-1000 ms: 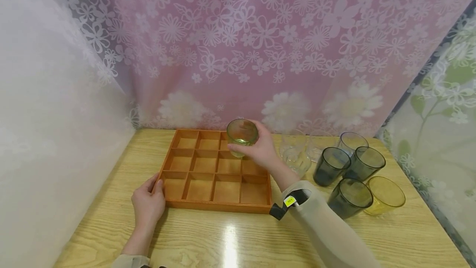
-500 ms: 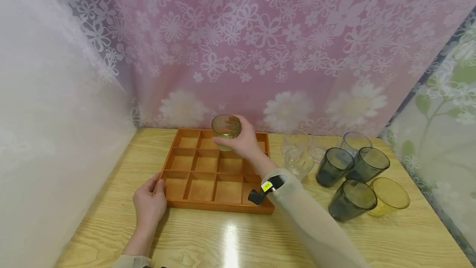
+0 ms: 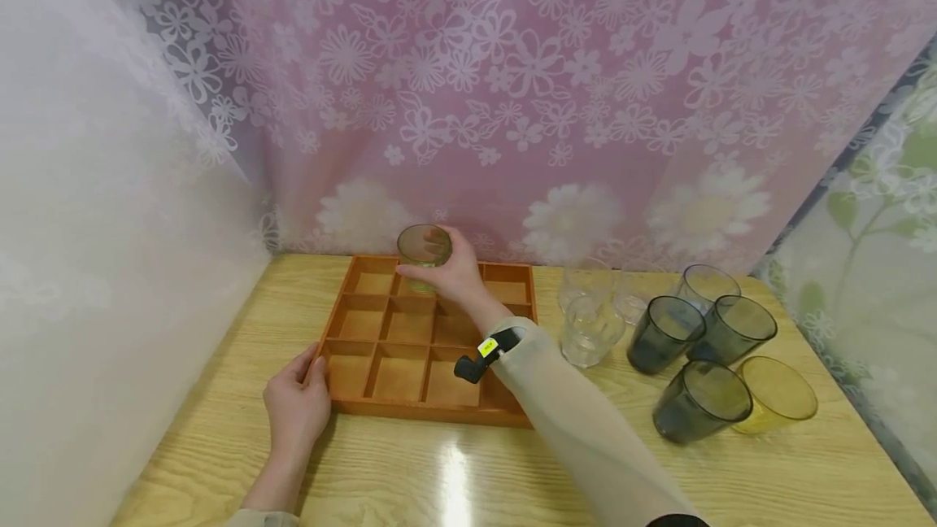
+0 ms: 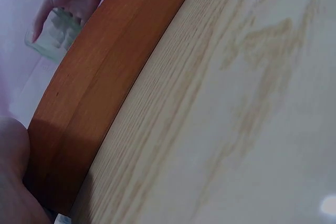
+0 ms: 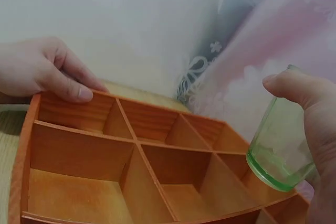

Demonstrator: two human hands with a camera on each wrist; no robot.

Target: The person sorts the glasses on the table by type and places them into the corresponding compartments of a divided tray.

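My right hand (image 3: 457, 271) holds a pale green drinking glass (image 3: 419, 244) by its side, thumb at the front and fingers behind. The glass is upright, slightly tilted, over the back row of a wooden compartment tray (image 3: 432, 411). In the right wrist view the base of the green glass (image 5: 273, 171) appears close above the dividers; whether it touches them I cannot tell. My left hand (image 3: 296, 397) grips the tray's left side near the front corner, its thumb (image 5: 79, 92) over the rim. The left wrist view shows the tray's outer wall (image 4: 100, 77).
Right of the tray stand several glasses: clear ones (image 3: 591, 336), dark grey ones (image 3: 699, 409), a yellow one (image 3: 779, 397) and a clear one with a bluish rim (image 3: 706, 289). A pink floral curtain (image 3: 468, 104) hangs behind the wooden table (image 3: 381, 470).
My right hand has carried the green glass leftward along the back row of the tray, and lately a little lower. The left hand keeps its grip on the tray's side.
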